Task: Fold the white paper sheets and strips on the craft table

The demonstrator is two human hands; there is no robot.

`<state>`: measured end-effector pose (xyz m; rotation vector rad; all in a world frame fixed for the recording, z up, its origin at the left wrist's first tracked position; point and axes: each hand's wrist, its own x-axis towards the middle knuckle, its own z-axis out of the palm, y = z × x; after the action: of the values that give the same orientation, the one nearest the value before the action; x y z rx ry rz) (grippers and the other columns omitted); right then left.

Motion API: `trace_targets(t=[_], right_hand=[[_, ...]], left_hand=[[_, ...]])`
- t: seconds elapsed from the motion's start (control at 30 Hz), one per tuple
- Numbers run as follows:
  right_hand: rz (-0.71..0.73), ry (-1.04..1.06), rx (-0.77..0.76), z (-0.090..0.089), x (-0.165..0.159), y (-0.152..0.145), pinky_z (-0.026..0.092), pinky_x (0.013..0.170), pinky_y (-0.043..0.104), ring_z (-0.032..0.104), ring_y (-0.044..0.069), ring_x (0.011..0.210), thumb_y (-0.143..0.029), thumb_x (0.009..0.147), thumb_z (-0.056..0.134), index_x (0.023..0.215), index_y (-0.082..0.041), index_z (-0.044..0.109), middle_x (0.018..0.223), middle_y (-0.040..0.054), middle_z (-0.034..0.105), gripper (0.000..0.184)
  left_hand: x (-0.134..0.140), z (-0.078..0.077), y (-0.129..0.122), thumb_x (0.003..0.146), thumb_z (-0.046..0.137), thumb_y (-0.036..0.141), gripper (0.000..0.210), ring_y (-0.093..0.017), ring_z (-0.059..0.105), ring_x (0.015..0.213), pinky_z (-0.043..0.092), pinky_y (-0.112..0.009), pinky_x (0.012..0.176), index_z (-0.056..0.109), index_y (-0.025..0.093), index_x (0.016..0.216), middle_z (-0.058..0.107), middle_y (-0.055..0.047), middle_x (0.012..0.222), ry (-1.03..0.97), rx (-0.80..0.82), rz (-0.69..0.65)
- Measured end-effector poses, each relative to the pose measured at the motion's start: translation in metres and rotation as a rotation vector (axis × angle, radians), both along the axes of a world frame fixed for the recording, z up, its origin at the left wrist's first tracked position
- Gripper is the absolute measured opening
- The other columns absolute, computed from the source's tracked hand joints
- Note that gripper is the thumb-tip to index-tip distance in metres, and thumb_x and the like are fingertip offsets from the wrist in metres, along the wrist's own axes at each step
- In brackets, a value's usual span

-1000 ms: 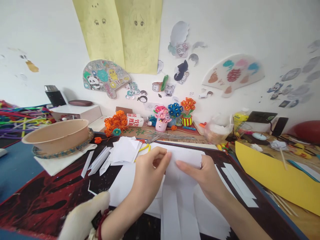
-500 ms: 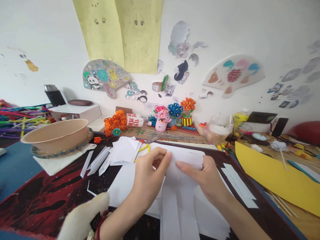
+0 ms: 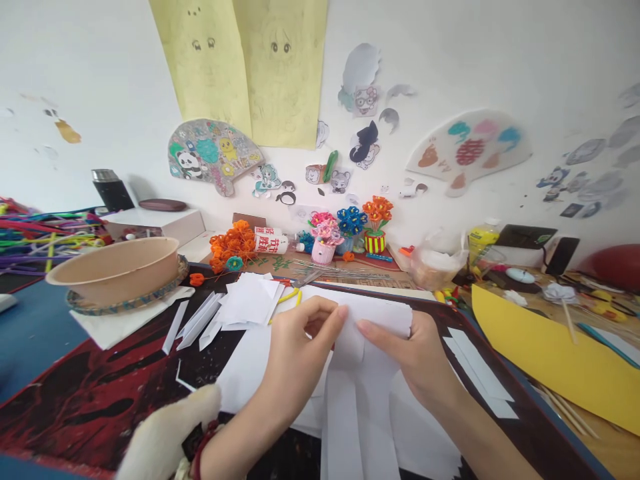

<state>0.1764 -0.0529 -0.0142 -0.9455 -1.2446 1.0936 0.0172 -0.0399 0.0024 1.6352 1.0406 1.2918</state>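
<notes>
Little has moved since the earlier frame: the view has drifted slightly, with the hands almost in place. At lower centre, the left hand (image 3: 303,343) and right hand (image 3: 423,347) each keep a pinching grip on a white paper sheet (image 3: 383,317). Folded paper strips (image 3: 200,321), centre left, look done; the held sheet seems unfinished.

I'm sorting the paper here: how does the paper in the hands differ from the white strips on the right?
The held paper is gripped by the left hand and right hand, while the strips lie untouched on the mat. The held paper looks wider; the strips are narrow. The held paper is bent, whereas the strips look flat. Both are white.
</notes>
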Motion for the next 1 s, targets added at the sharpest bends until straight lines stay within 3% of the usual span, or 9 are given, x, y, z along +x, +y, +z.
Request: trace_targets(t=[0.43,0.67,1.0], right_hand=[[-0.04,0.026,-0.022,-0.0006,-0.0022,-0.0015,0.057,0.083,0.041,0.067,0.029,0.099,-0.031,0.074,0.076,0.1,-0.021,0.074,0.102,0.0079,0.074,0.027],[-0.051,0.017,-0.027,-0.0026,-0.0012,-0.0002,0.057,0.081,0.041,0.07,0.028,0.089,-0.033,0.073,0.077,0.097,-0.019,0.075,0.101,0.0085,0.074,0.027],[-0.051,-0.001,-0.026,-0.0004,-0.0019,-0.0004,0.056,0.082,0.042,0.069,0.029,0.091,-0.034,0.073,0.076,0.095,-0.019,0.075,0.1,0.0086,0.074,0.026]], left_hand=[[0.0009,0.0019,-0.0012,0.085,0.057,0.029,0.022,-0.011,0.051,0.057,0.044,-0.02,0.052,0.065,0.015,0.069,0.06,-0.001,0.063,0.001,0.042,0.002],[0.0005,0.0014,-0.0021,0.086,0.056,0.029,0.023,-0.011,0.051,0.058,0.043,-0.02,0.052,0.065,0.015,0.07,0.061,-0.001,0.065,0.006,0.04,0.002],[0.0009,-0.0001,-0.0029,0.088,0.052,0.031,0.025,-0.012,0.048,0.057,0.041,-0.021,0.053,0.064,0.017,0.072,0.058,0.0,0.062,0.056,0.071,0.019]])
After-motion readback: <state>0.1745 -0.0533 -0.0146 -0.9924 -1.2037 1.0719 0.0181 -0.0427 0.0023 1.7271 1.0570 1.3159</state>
